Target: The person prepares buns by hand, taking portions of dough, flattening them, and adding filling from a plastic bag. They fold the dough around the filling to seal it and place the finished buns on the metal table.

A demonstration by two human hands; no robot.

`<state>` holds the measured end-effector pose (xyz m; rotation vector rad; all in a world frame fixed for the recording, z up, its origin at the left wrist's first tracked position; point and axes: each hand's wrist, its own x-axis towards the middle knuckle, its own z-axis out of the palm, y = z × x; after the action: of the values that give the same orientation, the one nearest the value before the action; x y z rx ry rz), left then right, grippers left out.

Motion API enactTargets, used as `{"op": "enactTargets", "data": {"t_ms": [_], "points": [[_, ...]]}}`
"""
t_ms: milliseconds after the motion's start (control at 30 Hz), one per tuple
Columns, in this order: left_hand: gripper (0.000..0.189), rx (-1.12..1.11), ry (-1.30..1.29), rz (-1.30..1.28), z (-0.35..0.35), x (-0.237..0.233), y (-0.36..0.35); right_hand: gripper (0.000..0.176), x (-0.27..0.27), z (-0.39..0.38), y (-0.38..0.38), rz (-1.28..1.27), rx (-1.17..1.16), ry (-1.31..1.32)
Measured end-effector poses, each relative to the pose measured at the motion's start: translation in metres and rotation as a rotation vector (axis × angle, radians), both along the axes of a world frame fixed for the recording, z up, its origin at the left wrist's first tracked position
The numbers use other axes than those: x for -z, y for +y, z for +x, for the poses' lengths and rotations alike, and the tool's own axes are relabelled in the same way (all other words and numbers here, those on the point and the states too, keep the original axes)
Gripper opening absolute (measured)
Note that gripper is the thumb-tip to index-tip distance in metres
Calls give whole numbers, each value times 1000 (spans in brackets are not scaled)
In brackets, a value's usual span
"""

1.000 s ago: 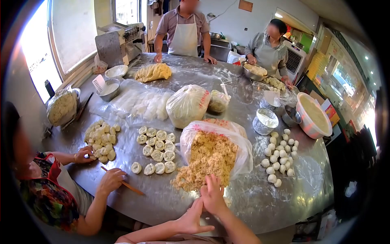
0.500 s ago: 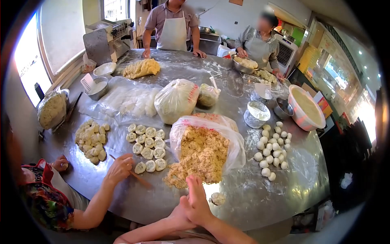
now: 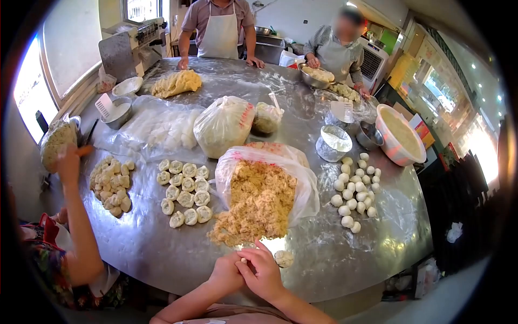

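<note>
My left hand (image 3: 225, 274) and my right hand (image 3: 263, 271) are closed together at the near table edge. Between them a small bit of pale dough (image 3: 244, 261) shows; most of it is hidden by the fingers. Just beyond my hands lies crumbly orange-brown filling (image 3: 259, 205), spilling from an open plastic bag (image 3: 308, 186). A flattened, round dough piece (image 3: 284, 258) rests on the metal table beside my right hand. Left of the bag, filled dough rounds (image 3: 186, 200) sit in rows.
White dough balls (image 3: 356, 189) lie to the right, near a floury tub (image 3: 333, 143) and a pink basin (image 3: 400, 135). At left are cut dough pieces (image 3: 111, 186) and a co-worker's arm (image 3: 81, 232). Two people stand across the table, near a dough lump (image 3: 177, 83).
My hands have come together lower, my right fingers no longer pointing up. The left co-worker's hand has moved from the filled rounds to the container at far left. The view has shifted slightly.
</note>
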<state>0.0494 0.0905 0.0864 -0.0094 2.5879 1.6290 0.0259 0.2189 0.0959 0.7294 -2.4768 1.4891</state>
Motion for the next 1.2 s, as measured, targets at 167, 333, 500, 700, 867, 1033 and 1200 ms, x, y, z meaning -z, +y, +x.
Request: {"op": "enactTargets", "data": {"t_ms": [167,333,500,700,867,1033,1200], "points": [[19,-5,130,-48,-1,5,-2,18,-17,7,8,102,38,-168],[14,170,-231,23,8,13,-4,13,-5,11,17,85,-25,-230],[25,525,-543,60,22,-9,-8,5,35,-7,64,118,355,-81],[38,53,-594,824,16,-17,-3,11,56,1,85,392,291,185],[42,26,-429,1143,19,11,-19,23,65,9,79,410,227,203],[55,-66,-80,526,10,-5,-36,32,21,5,65,251,242,132],[60,-483,-74,1219,-15,-6,-22,44,-22,1,-2,-12,-70,49]]}}
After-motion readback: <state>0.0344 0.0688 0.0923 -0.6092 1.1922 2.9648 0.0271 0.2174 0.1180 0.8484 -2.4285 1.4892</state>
